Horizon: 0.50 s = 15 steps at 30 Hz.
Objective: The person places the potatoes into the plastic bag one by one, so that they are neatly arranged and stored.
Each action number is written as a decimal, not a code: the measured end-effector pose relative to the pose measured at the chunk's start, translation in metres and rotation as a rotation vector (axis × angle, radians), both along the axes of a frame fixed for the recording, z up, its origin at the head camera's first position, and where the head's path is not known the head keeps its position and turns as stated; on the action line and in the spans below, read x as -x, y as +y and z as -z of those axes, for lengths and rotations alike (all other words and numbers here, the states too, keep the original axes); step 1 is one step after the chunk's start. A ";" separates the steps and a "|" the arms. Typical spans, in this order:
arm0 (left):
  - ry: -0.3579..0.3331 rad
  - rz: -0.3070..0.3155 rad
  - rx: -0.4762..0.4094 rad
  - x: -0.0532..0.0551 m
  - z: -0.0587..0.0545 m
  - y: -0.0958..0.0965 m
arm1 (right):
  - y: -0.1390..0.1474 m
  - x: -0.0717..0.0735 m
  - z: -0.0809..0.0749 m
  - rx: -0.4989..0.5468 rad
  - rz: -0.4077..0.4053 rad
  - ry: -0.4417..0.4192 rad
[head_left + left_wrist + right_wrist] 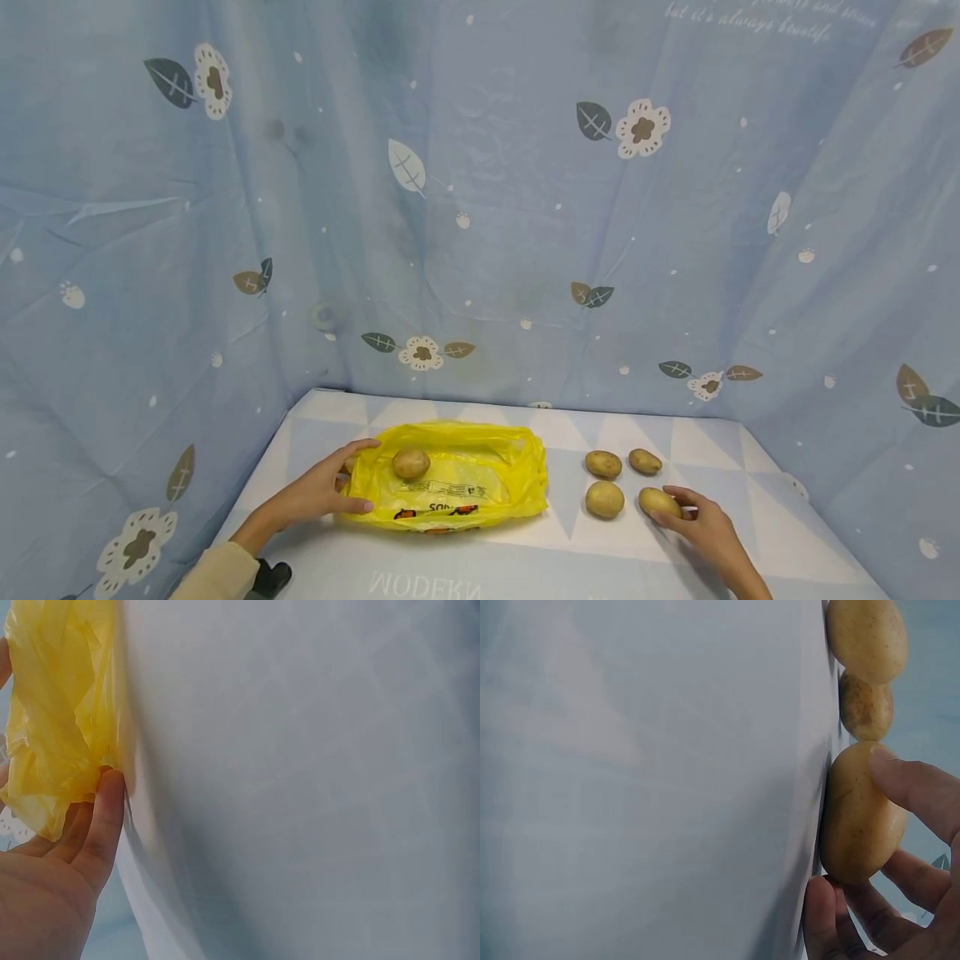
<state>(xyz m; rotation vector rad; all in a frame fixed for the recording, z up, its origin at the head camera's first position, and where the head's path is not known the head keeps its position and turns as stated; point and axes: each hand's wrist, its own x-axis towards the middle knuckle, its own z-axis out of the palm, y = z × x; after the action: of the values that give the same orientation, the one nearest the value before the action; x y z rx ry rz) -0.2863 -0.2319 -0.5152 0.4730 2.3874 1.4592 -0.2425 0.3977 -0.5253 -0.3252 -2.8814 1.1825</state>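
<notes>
A yellow plastic bag [491, 500] lies on its side on the table, with one potato [412, 463] visible on it. My left hand [321, 487] grips the bag's left end, thumb at the near side and fingers at the far side. In the left wrist view, fingertips [111, 787] press against the crumpled plastic low by the table. On the right, my right hand [703, 527] holds a potato [861, 817] between thumb and fingers, close to the tabletop. Left of and behind it lie three other potatoes: a round one [604, 499] and two smaller ones [603, 464] [645, 462].
The table [517, 567] wears a pale cloth with triangles and printed lettering. Blue curtains [510, 208] with leaves and flowers hang behind it and at both sides. A small black object [272, 577] sits by the left forearm at the near edge.
</notes>
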 end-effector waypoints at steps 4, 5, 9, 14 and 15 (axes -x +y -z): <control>-0.004 0.004 -0.007 0.000 -0.001 0.000 | 0.000 0.000 -0.001 0.002 0.010 -0.019; -0.003 0.006 -0.007 0.000 -0.002 0.001 | 0.000 0.000 0.000 0.000 0.012 -0.018; -0.004 -0.006 0.011 0.001 -0.002 0.001 | 0.000 0.000 0.001 -0.014 0.022 -0.005; -0.007 -0.025 0.034 0.002 0.000 0.001 | 0.000 -0.001 0.001 -0.037 0.030 0.018; -0.009 -0.024 0.032 0.002 0.001 0.001 | 0.000 -0.001 0.000 -0.042 0.031 0.025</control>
<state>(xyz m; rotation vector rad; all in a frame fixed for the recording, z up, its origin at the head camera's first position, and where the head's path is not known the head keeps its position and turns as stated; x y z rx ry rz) -0.2882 -0.2306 -0.5160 0.4302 2.4142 1.4276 -0.2417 0.3981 -0.5256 -0.3500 -2.8647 1.1113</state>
